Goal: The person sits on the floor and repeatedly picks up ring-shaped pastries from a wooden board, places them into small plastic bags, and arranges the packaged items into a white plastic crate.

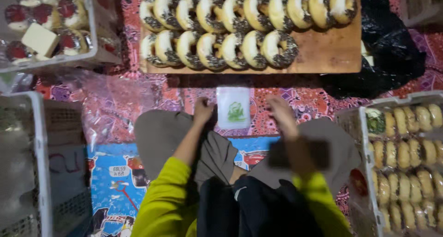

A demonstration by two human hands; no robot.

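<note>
Fingers of the left hand (pixel 203 108) are curled at the left edge of a small clear bag (pixel 233 107) with a green print; whether the edge is actually pinched cannot be told through the blur. Those of the right hand (pixel 278 108) are bent loosely just beside the bag's right edge — touching or not is unclear. The bag is seen upright between the two hands, over a patterned red cloth (pixel 304 101) and just below a wooden board (pixel 323 52).

Two rows of ring doughnuts (pixel 221 48) are stood on edge on the board, each with white filling and dark sprinkles. At top left a pale tray (pixel 94 38) is filled with red-topped pastries (pixel 69 11), and a pale block (pixel 40 38) is laid on them. At right a white crate (pixel 364 172) is packed with rows of plain golden doughnuts (pixel 410 154); one bagged piece with a green print (pixel 375 121) is set in its near corner. At left another white crate (pixel 39 158) is seen — its contents cannot be made out. A crumpled clear plastic sheet (pixel 110 108) is spread between the tray and the left knee.
</note>
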